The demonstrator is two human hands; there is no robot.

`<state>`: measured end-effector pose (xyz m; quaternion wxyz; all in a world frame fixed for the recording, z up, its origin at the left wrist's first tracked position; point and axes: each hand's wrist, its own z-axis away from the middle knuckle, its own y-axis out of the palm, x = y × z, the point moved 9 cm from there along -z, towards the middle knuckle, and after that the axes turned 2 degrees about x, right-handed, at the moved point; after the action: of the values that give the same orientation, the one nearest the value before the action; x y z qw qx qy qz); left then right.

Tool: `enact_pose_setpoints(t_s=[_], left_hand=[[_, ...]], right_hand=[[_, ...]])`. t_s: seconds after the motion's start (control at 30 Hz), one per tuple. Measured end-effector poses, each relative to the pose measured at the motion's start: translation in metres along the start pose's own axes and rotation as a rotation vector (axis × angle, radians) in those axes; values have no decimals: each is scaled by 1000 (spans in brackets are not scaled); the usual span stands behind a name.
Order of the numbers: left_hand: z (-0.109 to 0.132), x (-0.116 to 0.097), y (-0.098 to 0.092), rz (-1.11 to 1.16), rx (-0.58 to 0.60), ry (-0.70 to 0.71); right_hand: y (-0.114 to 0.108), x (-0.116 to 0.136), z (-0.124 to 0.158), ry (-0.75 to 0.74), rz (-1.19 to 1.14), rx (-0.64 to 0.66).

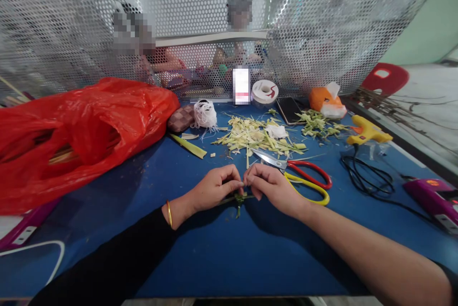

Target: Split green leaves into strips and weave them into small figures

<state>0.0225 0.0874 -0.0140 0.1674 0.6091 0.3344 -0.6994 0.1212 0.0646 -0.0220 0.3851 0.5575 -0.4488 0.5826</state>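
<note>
My left hand (219, 186), with a gold bangle at the wrist, pinches a small green piece of knotted leaf strips (239, 202) that hangs below its fingertips. Close against it, my right hand (269, 185) is closed in a pinch; whatever lies between its fingertips is too small to make out. Thin strip ends stick out sideways from the leaf piece under both hands. Just beyond my right hand lie scissors (311, 186) with one red and one yellow handle. Farther back is a heap of pale green leaf scraps (246, 135) with a crumpled white tissue (276, 131) on it.
A red plastic bag (143, 100) fills the left. Behind stand a checked pouch (181, 119), white string (205, 114), a lit phone (241, 86), a ribbon spool (265, 92). To the right lie green leaf pieces (318, 124), a yellow glue gun (368, 131), a purple power strip (431, 198).
</note>
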Motion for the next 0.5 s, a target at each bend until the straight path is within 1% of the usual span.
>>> enact_pose_setpoints(t_s=[0.13,0.27,0.33,0.4,0.5], left_hand=[[1,3,3,-24,47,-20],[2,2,6,-117,86,-43],[2,2,5,-132,66,-50],[2,6,3,-94,14,-89],[4,18,1,71,-72,-195]], right_hand=[[9,-1,3,14,105,93],[11,2,5,-27,262,127],[11,4,5,-32,286,120],[9,7,5,-45,295,105],[6,18,5,-165,303,74]])
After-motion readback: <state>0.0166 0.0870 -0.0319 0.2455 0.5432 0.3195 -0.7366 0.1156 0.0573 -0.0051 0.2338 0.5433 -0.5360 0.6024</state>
